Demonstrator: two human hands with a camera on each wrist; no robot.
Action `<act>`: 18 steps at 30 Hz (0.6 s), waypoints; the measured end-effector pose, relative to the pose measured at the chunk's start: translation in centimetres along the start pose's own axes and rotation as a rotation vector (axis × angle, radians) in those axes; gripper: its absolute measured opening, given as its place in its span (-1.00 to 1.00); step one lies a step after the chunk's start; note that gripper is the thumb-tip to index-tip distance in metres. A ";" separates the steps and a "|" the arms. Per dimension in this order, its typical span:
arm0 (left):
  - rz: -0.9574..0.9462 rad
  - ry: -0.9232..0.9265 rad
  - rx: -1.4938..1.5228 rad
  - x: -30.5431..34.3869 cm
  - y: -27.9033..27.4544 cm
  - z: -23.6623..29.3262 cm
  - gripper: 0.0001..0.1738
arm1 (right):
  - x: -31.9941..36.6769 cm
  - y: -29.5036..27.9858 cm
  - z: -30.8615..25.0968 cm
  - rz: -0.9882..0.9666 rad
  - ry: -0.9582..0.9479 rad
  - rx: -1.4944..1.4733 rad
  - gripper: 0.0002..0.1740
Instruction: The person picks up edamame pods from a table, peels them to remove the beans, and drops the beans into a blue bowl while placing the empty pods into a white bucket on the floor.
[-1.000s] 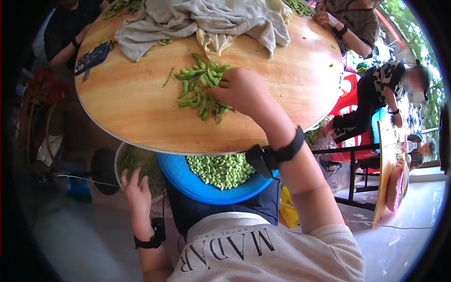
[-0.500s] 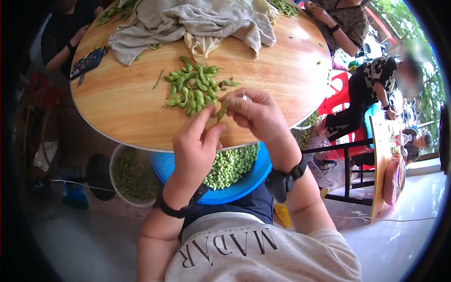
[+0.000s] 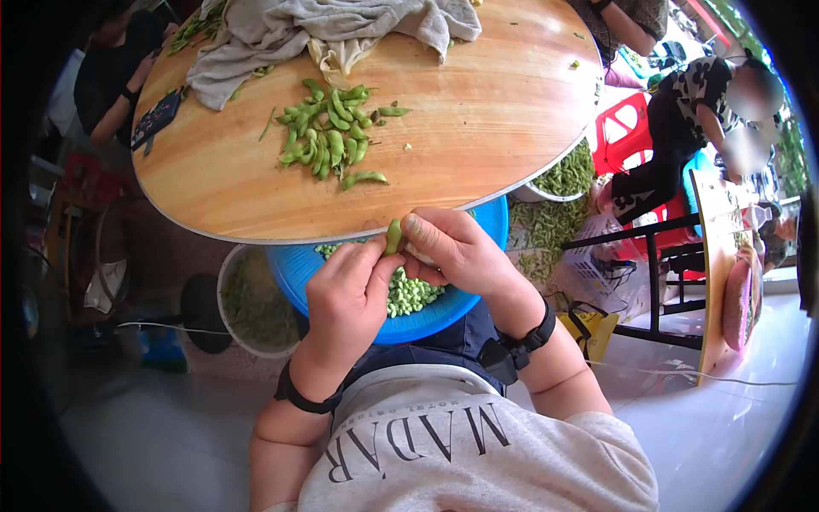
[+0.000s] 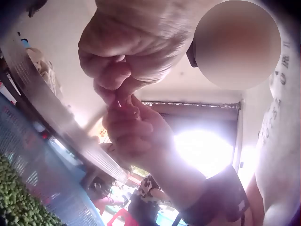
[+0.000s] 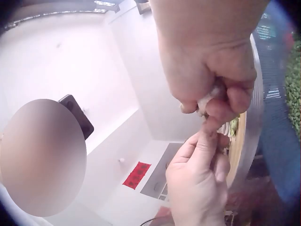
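A green soybean pod (image 3: 393,237) stands upright between the two hands, near the table's front edge. My left hand (image 3: 348,288) pinches it between thumb and fingers. From the other side, my right hand (image 3: 461,252) has its thumb against the pod and its fingers curled beneath. Something whitish shows at the right fingers. Under both hands sits a blue basin (image 3: 286,277) with shelled green beans (image 3: 412,294). In the right wrist view the left hand (image 5: 200,174) meets the right hand (image 5: 211,80) fingertip to fingertip, and the pod is mostly hidden.
A pile of pods (image 3: 328,128) lies on the round wooden table (image 3: 478,128), with a grey cloth (image 3: 264,43) behind. A bucket (image 3: 256,307) stands below left, and another container of pods (image 3: 567,175) to the right. Other people are around the table and at right.
The right hand took a pod from the pile, and the left hand came up from below left to meet it. Both hands then drew back over the basin with the pod.
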State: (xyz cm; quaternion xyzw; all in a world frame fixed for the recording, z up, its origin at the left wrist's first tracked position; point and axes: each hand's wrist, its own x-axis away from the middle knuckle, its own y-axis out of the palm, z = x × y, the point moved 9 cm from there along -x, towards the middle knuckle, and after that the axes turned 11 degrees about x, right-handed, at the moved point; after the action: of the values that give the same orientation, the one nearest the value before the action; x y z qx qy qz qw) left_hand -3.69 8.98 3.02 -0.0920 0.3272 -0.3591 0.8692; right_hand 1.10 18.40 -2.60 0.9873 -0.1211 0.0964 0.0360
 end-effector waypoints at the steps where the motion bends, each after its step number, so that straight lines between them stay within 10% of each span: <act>1: -0.012 -0.006 -0.010 0.2 0.1 0.2 -0.82 | 0.1 0.0 0.0 0.003 0.004 0.002 -0.58; 18: 0.128 -0.020 0.103 2.3 -0.2 0.0 -0.88 | 1.1 1.4 1.3 0.150 -0.086 -0.056 -0.69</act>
State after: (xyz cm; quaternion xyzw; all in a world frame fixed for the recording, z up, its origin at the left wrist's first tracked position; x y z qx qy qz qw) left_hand -2.64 7.25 1.95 -0.0295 0.3048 -0.3181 0.8972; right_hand 2.02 16.72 -3.62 0.9773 -0.1986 0.0531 0.0512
